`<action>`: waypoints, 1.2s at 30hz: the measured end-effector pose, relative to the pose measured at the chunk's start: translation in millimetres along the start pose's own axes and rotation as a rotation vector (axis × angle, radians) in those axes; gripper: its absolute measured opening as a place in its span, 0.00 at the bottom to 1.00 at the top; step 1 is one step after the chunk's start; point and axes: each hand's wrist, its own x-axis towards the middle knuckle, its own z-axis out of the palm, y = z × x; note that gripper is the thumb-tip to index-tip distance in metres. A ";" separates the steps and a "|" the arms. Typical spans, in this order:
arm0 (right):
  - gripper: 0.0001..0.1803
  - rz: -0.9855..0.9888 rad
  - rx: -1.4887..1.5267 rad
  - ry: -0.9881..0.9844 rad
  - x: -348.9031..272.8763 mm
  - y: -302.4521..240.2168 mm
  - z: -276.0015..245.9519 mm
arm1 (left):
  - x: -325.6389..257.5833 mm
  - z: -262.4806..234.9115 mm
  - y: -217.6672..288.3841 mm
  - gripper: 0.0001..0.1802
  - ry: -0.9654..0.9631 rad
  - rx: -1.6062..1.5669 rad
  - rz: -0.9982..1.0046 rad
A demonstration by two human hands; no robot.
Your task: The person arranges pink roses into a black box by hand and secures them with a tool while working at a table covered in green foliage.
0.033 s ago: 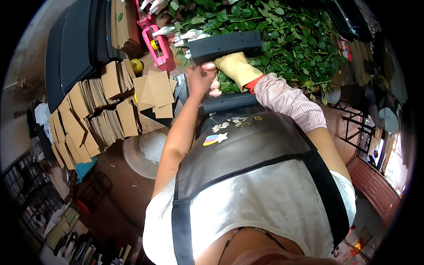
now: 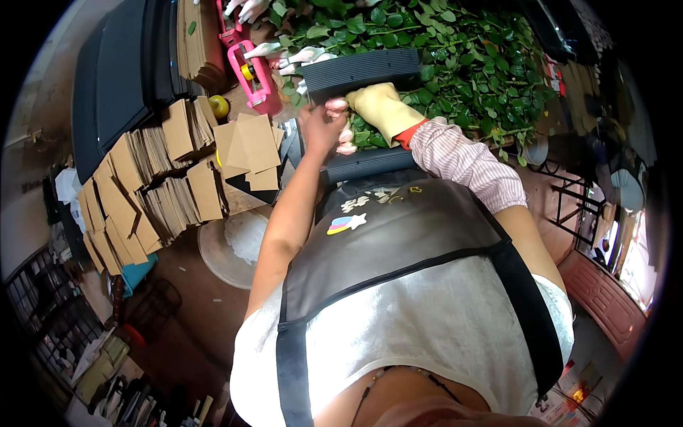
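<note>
My left hand (image 2: 321, 124) is bare and reaches forward, its fingers curled on a cluster of pink rose buds (image 2: 346, 140). My right hand (image 2: 380, 107) wears a yellow glove below a pink striped sleeve and is closed on the same rose bunch, just right of the buds. Both hands sit between two black ribbed bars, the upper one (image 2: 363, 71) beyond the hands and the lower one (image 2: 370, 162) close to my black apron. The stems under the glove are hidden.
A mass of green rose foliage (image 2: 462, 57) fills the bench ahead and to the right. A pink tape dispenser (image 2: 252, 78) lies to the left of the hands. Stacks of brown cardboard sheets (image 2: 142, 178) spread out at left above a white round basin (image 2: 231, 242).
</note>
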 end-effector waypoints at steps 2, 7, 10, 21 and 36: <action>0.15 0.056 0.043 -0.090 -3.1 -5.2 -9.7 | -1.6 -0.5 0.0 0.25 0.011 -0.012 -0.027; 0.16 0.032 -0.046 -0.093 1.1 -8.0 -6.5 | -7.0 1.8 3.1 0.27 0.069 -0.047 0.036; 0.19 0.045 -0.044 -0.106 11.4 -8.3 3.7 | -7.9 4.4 -0.1 0.30 0.075 0.003 0.051; 0.35 0.326 0.329 -0.288 58.5 -16.2 56.0 | -10.9 -2.0 -3.2 0.26 0.010 -0.036 0.017; 0.16 -0.229 -0.045 -0.037 2.3 -4.2 6.2 | -8.5 -4.3 18.8 0.27 -0.023 -0.017 -0.088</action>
